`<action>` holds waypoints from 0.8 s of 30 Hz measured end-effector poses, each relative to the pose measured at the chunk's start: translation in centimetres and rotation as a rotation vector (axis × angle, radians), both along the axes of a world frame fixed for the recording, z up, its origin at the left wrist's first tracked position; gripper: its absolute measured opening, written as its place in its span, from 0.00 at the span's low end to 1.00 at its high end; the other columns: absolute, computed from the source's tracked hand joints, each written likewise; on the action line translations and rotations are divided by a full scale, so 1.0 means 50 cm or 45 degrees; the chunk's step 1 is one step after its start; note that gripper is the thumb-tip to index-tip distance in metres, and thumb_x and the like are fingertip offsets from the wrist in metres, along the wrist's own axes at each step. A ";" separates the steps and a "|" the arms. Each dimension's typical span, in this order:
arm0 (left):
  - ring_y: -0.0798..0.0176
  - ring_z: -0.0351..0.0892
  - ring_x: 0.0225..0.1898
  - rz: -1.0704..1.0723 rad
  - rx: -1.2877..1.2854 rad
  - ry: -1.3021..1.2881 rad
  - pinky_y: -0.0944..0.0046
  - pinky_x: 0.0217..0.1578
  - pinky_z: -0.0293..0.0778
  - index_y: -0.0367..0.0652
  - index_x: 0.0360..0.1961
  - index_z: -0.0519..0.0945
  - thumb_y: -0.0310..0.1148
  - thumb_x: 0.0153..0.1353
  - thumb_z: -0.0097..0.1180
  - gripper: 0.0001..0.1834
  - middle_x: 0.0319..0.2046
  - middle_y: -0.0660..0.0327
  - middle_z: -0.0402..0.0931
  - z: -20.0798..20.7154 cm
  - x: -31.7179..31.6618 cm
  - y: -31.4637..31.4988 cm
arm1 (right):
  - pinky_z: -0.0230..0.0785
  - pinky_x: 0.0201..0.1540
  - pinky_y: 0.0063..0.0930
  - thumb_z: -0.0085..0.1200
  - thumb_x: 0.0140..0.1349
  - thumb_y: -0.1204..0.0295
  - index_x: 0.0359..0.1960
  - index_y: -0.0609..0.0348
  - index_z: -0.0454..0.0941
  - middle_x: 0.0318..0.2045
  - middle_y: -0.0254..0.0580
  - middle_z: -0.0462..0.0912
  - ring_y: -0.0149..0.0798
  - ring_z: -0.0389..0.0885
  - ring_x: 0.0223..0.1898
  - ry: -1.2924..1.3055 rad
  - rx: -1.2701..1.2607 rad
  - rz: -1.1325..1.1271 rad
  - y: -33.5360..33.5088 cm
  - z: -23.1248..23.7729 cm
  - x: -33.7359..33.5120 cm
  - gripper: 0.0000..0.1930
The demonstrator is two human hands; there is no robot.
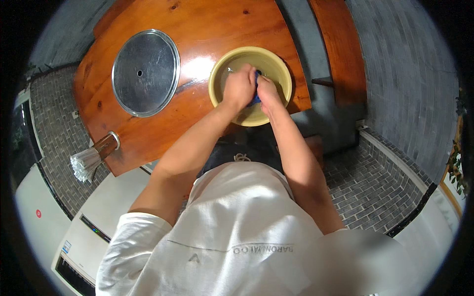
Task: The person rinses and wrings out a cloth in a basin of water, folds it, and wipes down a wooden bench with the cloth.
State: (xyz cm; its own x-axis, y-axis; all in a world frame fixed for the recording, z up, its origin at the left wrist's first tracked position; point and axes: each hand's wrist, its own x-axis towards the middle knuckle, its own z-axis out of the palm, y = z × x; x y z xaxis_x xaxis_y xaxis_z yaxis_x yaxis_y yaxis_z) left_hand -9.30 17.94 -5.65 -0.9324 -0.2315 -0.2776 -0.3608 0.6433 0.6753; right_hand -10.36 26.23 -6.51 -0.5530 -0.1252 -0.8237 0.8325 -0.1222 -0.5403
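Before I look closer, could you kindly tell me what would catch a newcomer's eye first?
Probably the yellow basin on the right of the wooden table, where the left hand and right hand grip a blue thing within its rim. Next, the big round metal disc lying to its left.

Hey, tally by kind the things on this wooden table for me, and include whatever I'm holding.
Yellow basin: 1
Round metal disc: 1
Brown holder with a pale bundle, pieces not counted: 1
Blue cloth-like item between left hand and right hand, partly hidden: 1
Total: 4
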 end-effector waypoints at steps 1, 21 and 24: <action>0.40 0.70 0.31 -0.111 0.085 0.139 0.49 0.31 0.66 0.37 0.29 0.69 0.34 0.58 0.41 0.10 0.27 0.41 0.70 0.001 0.013 0.015 | 0.62 0.42 0.23 0.39 0.60 0.65 0.41 0.62 0.72 0.36 0.38 0.75 0.31 0.71 0.38 -0.006 -0.040 -0.084 0.009 -0.006 -0.006 0.15; 0.42 0.67 0.39 -0.255 -0.229 0.283 0.52 0.40 0.66 0.41 0.40 0.69 0.30 0.55 0.43 0.10 0.38 0.44 0.67 -0.033 0.013 -0.043 | 0.57 0.50 0.39 0.45 0.54 0.67 0.46 0.64 0.63 0.44 0.57 0.68 0.55 0.65 0.47 0.583 0.891 0.432 0.009 -0.012 0.007 0.19; 0.44 0.59 0.49 -0.489 -0.510 0.293 0.51 0.48 0.59 0.46 0.51 0.63 0.32 0.54 0.45 0.21 0.48 0.46 0.59 -0.046 0.050 -0.033 | 0.57 0.50 0.43 0.47 0.52 0.70 0.49 0.61 0.61 0.46 0.58 0.65 0.58 0.64 0.47 0.784 1.033 0.541 0.013 -0.021 0.035 0.22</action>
